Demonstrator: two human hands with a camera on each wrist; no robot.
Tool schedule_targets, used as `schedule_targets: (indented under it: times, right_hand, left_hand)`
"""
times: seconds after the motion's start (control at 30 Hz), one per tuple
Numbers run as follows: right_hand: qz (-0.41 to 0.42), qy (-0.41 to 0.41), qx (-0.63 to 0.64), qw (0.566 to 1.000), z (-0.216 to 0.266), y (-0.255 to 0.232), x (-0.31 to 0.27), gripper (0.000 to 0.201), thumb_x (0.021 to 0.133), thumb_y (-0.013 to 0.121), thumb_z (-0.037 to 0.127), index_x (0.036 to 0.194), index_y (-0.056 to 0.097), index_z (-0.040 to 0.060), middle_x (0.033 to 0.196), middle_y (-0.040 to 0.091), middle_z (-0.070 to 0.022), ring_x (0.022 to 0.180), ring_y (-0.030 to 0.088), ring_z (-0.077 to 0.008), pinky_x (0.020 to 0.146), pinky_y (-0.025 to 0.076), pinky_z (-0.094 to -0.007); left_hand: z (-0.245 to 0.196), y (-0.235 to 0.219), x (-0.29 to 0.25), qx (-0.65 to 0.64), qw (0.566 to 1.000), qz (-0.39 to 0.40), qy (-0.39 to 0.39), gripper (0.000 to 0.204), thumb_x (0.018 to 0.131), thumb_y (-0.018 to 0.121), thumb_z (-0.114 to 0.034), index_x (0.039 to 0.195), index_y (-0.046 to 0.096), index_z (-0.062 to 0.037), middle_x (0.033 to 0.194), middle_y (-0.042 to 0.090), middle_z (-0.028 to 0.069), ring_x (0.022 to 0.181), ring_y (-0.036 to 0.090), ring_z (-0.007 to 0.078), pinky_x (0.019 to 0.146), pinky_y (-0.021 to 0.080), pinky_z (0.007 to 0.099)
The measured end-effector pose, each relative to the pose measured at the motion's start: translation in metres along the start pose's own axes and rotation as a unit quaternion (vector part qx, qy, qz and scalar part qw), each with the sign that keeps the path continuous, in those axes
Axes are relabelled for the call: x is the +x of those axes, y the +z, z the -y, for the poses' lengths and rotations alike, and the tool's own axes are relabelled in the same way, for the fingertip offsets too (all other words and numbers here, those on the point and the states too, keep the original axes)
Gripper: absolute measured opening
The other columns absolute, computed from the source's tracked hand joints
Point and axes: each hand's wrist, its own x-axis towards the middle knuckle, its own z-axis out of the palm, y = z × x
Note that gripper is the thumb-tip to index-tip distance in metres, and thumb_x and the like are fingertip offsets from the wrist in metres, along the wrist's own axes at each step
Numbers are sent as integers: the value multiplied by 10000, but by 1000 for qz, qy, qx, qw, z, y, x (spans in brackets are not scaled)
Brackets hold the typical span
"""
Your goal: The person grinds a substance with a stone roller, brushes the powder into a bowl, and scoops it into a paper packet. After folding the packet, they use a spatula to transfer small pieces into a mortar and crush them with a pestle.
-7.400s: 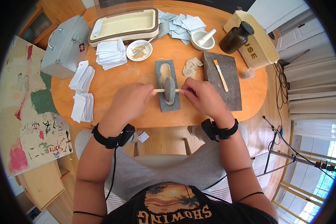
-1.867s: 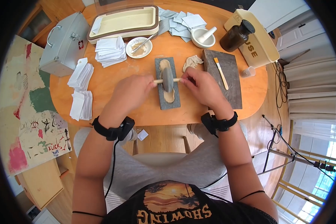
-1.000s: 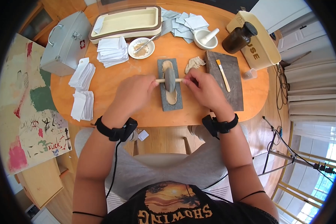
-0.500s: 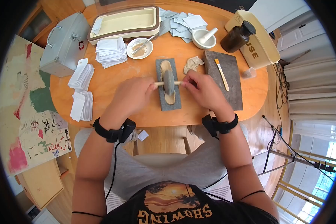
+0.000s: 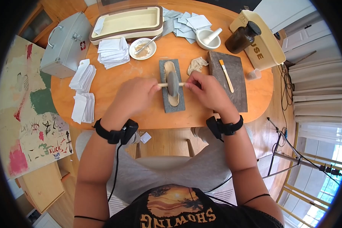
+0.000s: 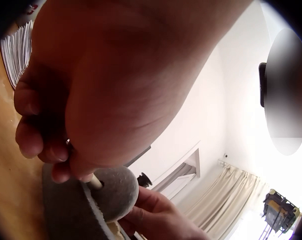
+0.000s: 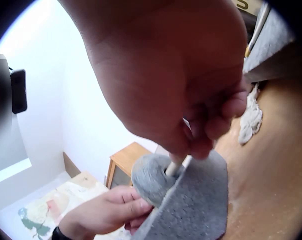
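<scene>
A grey stone grinding wheel stands on edge in the groove of a long stone trough. Tan powder lines that groove at both ends. Through the wheel's hub runs a pale wooden axle. My left hand pinches the axle's left end, and my right hand pinches its right end. In the left wrist view the wheel shows beyond my curled fingers. From the right wrist, the wheel sits in the trough, its lower edge hidden by the trough wall.
Right of the trough lie a crumpled cloth and a dark board bearing a brush. Behind are a powder dish, a mortar with pestle and a brown jar. Paper packets are stacked at left.
The wheel was near my end of the trough at first, then rolled farther away, and now sits around the middle. Both hands moved with it, still pinching the axle.
</scene>
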Motion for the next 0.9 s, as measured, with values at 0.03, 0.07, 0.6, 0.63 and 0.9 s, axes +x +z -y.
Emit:
schedule_targets:
  times: [0.03,0.07,0.6,0.63,0.9]
  right_hand:
    - [0,-1,0,1000,-1,2,5,171,997,751,162,977,664,17,796,684,-191,716,649,-388,665,506,-461]
    - [-32,-4,-7,999,-1,5,9,173,1005,753,164,983,667,16,777,666,-162,685,606,-320,647,481,-429]
    - [-63,-8,-16,998,-3,7,10,186,1019,752,188,1001,688,14,726,616,-122,645,539,-227,618,443,-392]
    - [-63,-8,-17,998,-2,6,9,186,1019,752,188,1001,688,14,726,616,-122,645,539,-227,618,443,-392]
    - [24,-6,-13,1000,4,-4,-9,179,994,752,181,974,675,21,798,695,-195,729,654,-408,666,507,-465]
  left_hand:
    - [2,0,6,0,1000,-1,0,295,1086,604,-342,955,702,-97,839,722,151,845,703,402,723,522,550]
    - [4,0,10,-2,1000,-23,-4,293,1086,603,-342,957,702,-98,840,723,151,844,703,403,723,522,549]
    - [5,1,12,-32,999,-37,-15,273,1071,625,-312,962,660,-65,825,683,189,815,660,433,708,486,543]
    - [5,1,9,-32,999,-37,-15,273,1071,625,-312,962,660,-65,825,683,189,815,660,433,708,486,543]
    - [0,0,-11,-46,998,26,16,270,1075,620,-315,975,662,-69,826,677,189,819,661,428,709,488,536]
